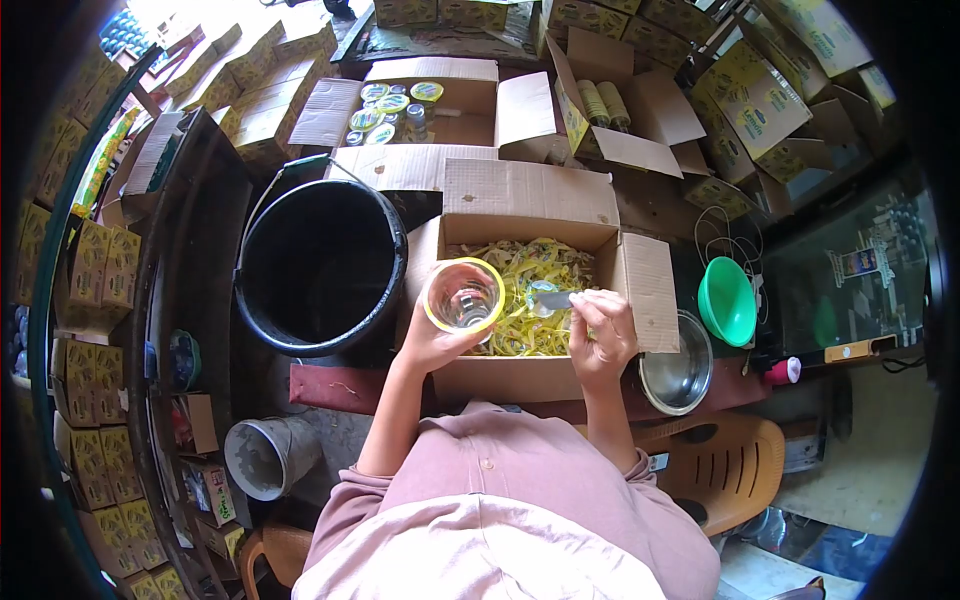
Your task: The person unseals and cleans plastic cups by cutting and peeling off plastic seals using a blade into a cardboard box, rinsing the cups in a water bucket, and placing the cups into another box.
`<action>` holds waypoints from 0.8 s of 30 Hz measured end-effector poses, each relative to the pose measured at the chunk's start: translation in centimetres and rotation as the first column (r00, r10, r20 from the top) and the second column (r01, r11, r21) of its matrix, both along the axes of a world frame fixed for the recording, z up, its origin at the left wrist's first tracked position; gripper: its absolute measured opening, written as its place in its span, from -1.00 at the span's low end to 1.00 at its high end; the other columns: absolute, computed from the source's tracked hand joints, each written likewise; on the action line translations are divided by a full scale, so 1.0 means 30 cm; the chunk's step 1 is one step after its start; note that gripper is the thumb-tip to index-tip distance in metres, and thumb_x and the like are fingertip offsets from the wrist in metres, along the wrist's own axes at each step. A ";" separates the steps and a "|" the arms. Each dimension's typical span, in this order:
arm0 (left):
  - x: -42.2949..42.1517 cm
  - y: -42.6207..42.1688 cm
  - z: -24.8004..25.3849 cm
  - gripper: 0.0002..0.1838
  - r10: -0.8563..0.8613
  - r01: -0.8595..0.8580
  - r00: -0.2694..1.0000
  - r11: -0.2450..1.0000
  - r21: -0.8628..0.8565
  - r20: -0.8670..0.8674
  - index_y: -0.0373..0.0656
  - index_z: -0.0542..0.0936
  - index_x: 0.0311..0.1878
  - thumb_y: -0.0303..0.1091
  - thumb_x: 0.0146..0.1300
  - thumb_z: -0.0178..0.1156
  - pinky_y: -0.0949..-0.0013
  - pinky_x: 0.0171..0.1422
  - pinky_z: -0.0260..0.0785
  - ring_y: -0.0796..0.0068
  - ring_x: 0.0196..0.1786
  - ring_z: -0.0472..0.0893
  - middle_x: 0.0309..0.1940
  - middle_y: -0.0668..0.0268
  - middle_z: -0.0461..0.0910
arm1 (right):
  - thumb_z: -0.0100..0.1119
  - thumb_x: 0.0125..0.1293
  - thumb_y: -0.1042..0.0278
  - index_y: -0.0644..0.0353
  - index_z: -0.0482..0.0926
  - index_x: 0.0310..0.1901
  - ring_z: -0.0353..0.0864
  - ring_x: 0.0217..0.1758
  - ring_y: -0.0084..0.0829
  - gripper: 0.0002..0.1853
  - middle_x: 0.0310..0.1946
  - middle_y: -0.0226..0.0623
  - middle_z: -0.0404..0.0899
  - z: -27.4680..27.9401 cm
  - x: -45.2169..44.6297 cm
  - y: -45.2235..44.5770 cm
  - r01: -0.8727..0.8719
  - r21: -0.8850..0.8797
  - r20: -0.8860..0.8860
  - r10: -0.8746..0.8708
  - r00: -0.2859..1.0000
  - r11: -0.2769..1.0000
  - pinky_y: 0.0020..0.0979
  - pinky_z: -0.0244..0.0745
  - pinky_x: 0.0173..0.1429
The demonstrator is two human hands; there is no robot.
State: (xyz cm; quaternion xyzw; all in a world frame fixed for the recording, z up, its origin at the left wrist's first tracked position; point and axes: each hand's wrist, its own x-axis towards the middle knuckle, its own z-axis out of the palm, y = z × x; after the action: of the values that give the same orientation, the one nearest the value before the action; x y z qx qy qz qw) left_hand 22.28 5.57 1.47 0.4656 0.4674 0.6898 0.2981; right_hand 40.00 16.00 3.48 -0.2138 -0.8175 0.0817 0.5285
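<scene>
My left hand [433, 343] is wrapped around a clear plastic cup [466, 296] with a yellow rim, its open mouth facing up toward me. My right hand [604, 332] pinches a flat grey blade [556, 299], which points left toward the cup without touching it. A small bluish, shiny piece [541, 293] shows at the blade's tip; I cannot tell whether it is stuck there or lies behind. Both hands are over an open cardboard box [530, 190] holding many thin yellow strips [527, 262].
Left of the box stands a large black bucket [320, 348]. Behind is another carton [450, 155] with several lidded cups [394, 102]. To the right are a steel bowl [648, 385] and a green bowl [712, 290]. A grey bucket [255, 455] stands lower left, an orange chair [740, 465] lower right.
</scene>
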 end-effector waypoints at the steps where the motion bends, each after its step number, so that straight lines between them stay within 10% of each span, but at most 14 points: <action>1: 0.002 0.000 -0.003 -0.38 0.016 -0.016 1.000 1.000 0.011 0.000 -0.22 0.33 0.04 -0.50 -0.15 0.37 0.39 0.06 0.32 0.45 -0.01 0.43 -0.07 0.25 0.36 | 0.26 -0.05 0.65 0.18 0.59 -0.34 0.54 -0.33 -0.36 -0.80 -0.43 -0.32 0.52 -0.003 0.000 -0.001 0.008 -0.028 -0.007 -0.009 1.000 1.000 -0.41 0.45 -0.21; 8: 0.020 0.001 -0.018 -0.31 0.053 -0.046 0.991 0.997 0.061 -0.123 -0.21 0.11 0.20 -0.60 -0.05 0.15 0.23 0.29 0.17 0.31 0.18 0.31 0.09 0.15 0.25 | 0.19 0.11 0.63 0.32 0.54 -0.32 0.50 -0.31 -0.55 -0.91 -0.36 -0.31 0.49 -0.013 -0.013 -0.018 -0.100 -0.486 -0.117 0.049 0.992 0.868 -0.55 0.44 -0.21; 24: 0.031 0.002 -0.003 -0.13 0.272 -0.216 0.866 0.960 0.176 -0.421 -0.14 -0.02 0.16 -0.52 -0.11 0.39 0.25 0.24 0.23 0.27 0.11 0.40 0.08 0.08 0.23 | 0.19 0.12 0.61 0.31 0.55 -0.30 0.47 -0.32 -0.59 -0.90 -0.38 -0.35 0.51 -0.023 0.022 0.013 -0.101 -0.465 -0.125 0.047 0.991 0.879 -0.58 0.42 -0.22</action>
State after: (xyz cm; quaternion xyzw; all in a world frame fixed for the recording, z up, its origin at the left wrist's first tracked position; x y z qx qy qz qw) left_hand 23.21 5.64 1.38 0.5641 0.5344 0.6260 0.0657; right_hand 40.65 16.38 2.78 -0.2993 -0.7505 0.3094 0.5015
